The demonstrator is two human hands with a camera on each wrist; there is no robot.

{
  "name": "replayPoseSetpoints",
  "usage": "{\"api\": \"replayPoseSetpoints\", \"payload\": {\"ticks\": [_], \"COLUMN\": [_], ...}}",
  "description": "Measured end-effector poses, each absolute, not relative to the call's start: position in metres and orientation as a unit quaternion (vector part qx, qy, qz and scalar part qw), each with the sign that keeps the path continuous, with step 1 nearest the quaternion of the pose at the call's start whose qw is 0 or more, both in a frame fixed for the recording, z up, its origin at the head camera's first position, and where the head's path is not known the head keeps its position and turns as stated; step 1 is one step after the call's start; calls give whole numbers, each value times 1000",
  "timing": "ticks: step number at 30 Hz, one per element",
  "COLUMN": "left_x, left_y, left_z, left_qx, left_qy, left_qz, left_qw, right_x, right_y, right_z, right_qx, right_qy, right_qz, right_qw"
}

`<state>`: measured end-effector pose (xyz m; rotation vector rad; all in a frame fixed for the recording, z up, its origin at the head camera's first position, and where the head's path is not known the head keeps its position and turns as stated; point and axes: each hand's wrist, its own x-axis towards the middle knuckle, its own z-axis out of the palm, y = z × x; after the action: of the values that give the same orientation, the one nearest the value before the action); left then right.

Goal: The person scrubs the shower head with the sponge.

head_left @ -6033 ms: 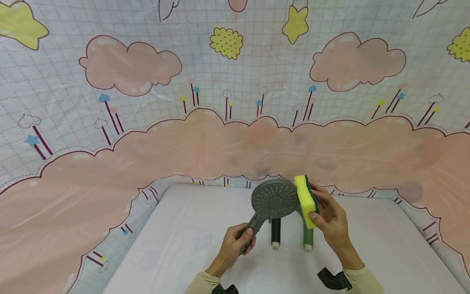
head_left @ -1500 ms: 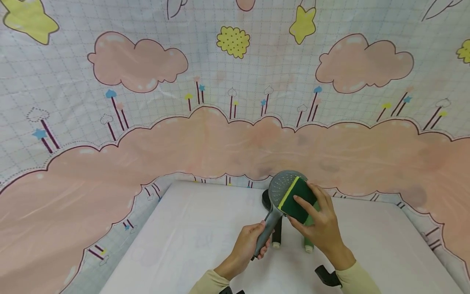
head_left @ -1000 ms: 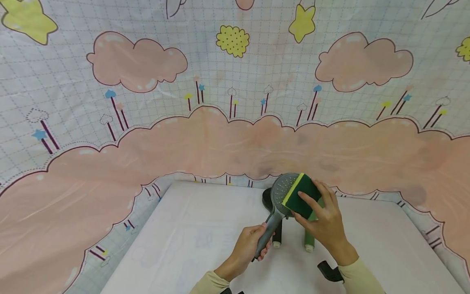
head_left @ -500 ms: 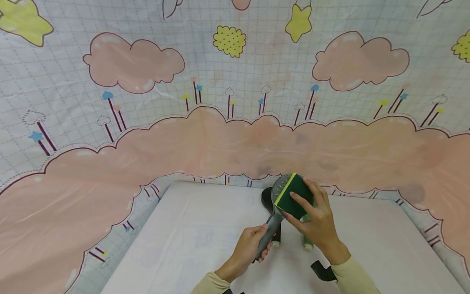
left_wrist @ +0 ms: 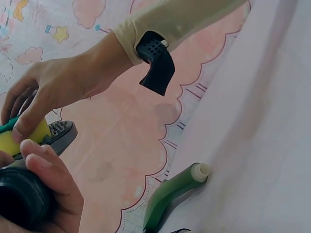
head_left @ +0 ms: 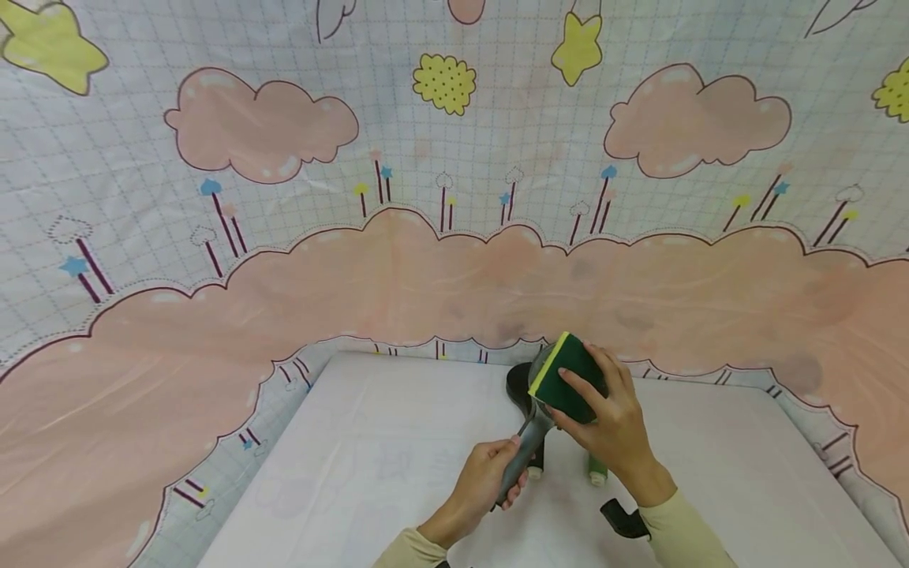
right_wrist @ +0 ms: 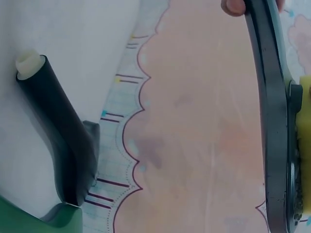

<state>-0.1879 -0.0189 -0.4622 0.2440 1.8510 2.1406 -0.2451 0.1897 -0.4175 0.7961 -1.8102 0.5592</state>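
Note:
My left hand (head_left: 483, 485) grips the handle of a grey shower head (head_left: 529, 450), which is held tilted above the white table. A green and yellow sponge (head_left: 574, 377) is in my right hand (head_left: 616, 422), pinched between thumb and spread fingers. Its dark green side faces the head camera and its yellow side lies against the shower head's nozzle face, hiding most of it. In the right wrist view, the yellow sponge layer (right_wrist: 306, 145) touches that face along the shower head's edge (right_wrist: 274, 145). In the left wrist view, nozzles (left_wrist: 59, 128) show beside the sponge.
Behind my hands, a black shower head (head_left: 520, 385) and a green shower head (head_left: 597, 467) lie on the white table (head_left: 369, 457). Both are partly covered in the head view. A cloth printed with clouds and stars (head_left: 454, 284) rises behind the table.
Six seconds ago the sponge was at the shower head's right edge, yellow side showing. Now it lies across the nozzle face, green side showing. Over the last second it has shifted slightly left.

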Motion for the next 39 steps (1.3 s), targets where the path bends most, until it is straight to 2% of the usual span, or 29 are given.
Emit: {"api": "replayPoseSetpoints", "payload": {"ticks": [7, 20, 39], "left_x": [-187, -189, -189], "left_y": [-17, -18, -19], "left_z": [-465, -466, -464], "left_qx": [81, 77, 82], "left_qy": [650, 644, 648], "left_qz": [740, 745, 743], "left_qw": [150, 156, 147], "right_x": [-249, -237, -237], "right_y": [192, 178, 203], "right_z": [-416, -425, -420], "right_qx": [308, 342, 325], "right_qy": [-758, -776, -784], "right_qz": [253, 222, 218], "right_qw": [516, 481, 482]}}
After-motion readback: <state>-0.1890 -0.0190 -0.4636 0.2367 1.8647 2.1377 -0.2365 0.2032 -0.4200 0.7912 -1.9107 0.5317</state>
